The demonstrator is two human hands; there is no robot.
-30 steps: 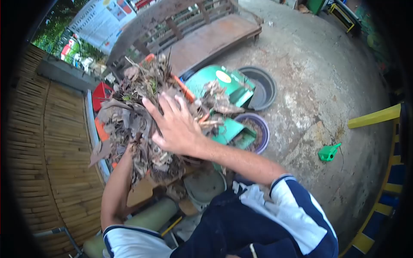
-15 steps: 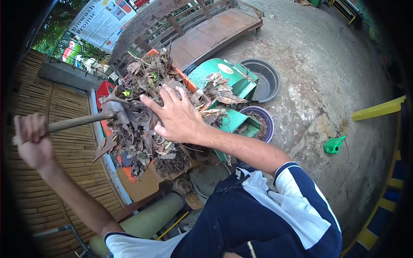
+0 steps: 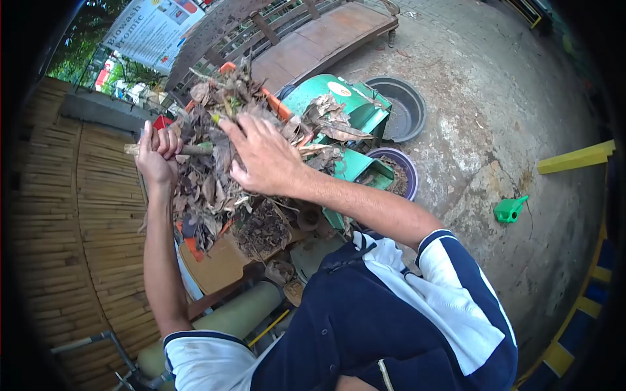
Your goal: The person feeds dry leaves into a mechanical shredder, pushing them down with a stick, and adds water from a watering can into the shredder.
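My left hand [image 3: 158, 155] is wrapped round the wooden handle [image 3: 193, 149] of a tool, at the left side of a heap of dry leaves [image 3: 203, 186]. The tool's far end is hidden in the heap. Lying on top of the leaves, my right hand [image 3: 268, 159] has its fingers apart and pointing to the upper left. The heap fills an orange container [image 3: 277, 104], whose rim shows in only a few places. Brown leaves also spill over the green machine [image 3: 326, 98] beside it.
A black basin [image 3: 417, 117] and a purple-rimmed tub [image 3: 412, 179] stand right of the machine. Behind is a wooden bench [image 3: 306, 42]. A bamboo wall [image 3: 104, 215] runs along the left. A green watering can [image 3: 508, 210] sits on the concrete floor, near a yellow bar [image 3: 574, 158].
My left hand has moved right with the tool, close to the heap, and the handle reaches further into the leaves. My right hand has shifted slightly up and left.
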